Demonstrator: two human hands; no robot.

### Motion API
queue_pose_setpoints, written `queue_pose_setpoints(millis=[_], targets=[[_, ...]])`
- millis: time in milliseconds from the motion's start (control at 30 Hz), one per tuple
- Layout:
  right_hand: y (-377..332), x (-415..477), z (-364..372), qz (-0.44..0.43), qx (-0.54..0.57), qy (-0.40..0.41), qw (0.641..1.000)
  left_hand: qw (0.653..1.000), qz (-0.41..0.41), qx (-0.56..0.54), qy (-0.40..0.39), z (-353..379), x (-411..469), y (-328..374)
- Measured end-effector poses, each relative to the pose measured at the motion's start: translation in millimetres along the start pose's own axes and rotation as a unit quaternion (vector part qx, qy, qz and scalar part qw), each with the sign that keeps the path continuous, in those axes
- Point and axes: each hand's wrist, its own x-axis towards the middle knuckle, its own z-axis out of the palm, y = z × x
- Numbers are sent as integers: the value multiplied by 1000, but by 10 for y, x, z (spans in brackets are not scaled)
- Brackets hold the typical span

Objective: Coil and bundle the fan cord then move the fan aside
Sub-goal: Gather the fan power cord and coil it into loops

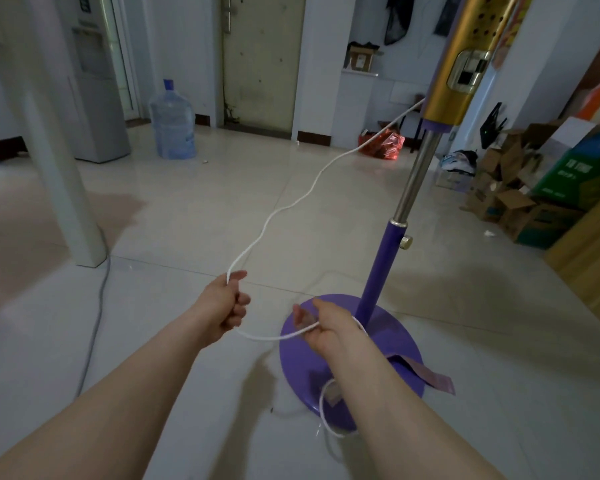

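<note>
A standing fan (378,278) with a purple pole, steel upper tube and gold control column rises from a round purple base (395,344) on the tiled floor. Its white cord (291,206) runs from under the gold column down through the air to my left hand (226,306), which is closed around it. From there the cord sags across to my right hand (326,327), held over the base and pinching the cord. Another loop of cord hangs below my right forearm, in front of the base.
A white table leg (66,168) stands at left with a grey cable (94,323) on the floor beside it. A water bottle (172,123) and dispenser stand at the back. Cardboard boxes (520,202) pile up at right. A red bag (383,145) lies beyond the fan.
</note>
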Motion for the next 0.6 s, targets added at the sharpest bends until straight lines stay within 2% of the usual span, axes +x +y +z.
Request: queue_pose_setpoints(millis=[100, 200, 233, 267, 333, 367, 400, 433, 467, 500, 533, 600], targets=[[-99, -41, -37, -31, -59, 12, 998, 969, -11, 240, 53, -171, 12, -116], [-95, -96, -20, -78, -225, -20, 971, 920, -56, 387, 17, -191, -10, -182], [-89, -118, -10, -104, -305, -29, 946, 898, -79, 433, 7, -163, -37, -170], [-87, -152, -1, -132, -383, -39, 913, 861, -87, 500, 9, -127, -62, -126], [-98, -209, 0, -178, -512, -67, 838, 766, -7, 640, 50, -30, -62, 10], [-107, -241, -3, -201, -566, -82, 796, 751, 65, 651, 87, 28, -56, 74], [-119, -269, -11, -225, -613, -95, 752, 772, 132, 613, 104, 105, -54, 132], [-132, -294, -14, -250, -652, -105, 708, 831, 175, 520, 92, 200, -67, 198], [-135, -310, -22, -274, -683, -115, 667, 904, 181, 383, 56, 302, -92, 261], [-136, -335, -29, -296, -707, -123, 631, 960, 145, 237, 9, 406, -116, 319], [-132, -359, -38, -310, -724, -132, 602, 986, 106, 130, -23, 482, -139, 361], [-118, -402, -41, -297, -750, -156, 570, 993, 95, 51, -39, 557, -163, 394]])
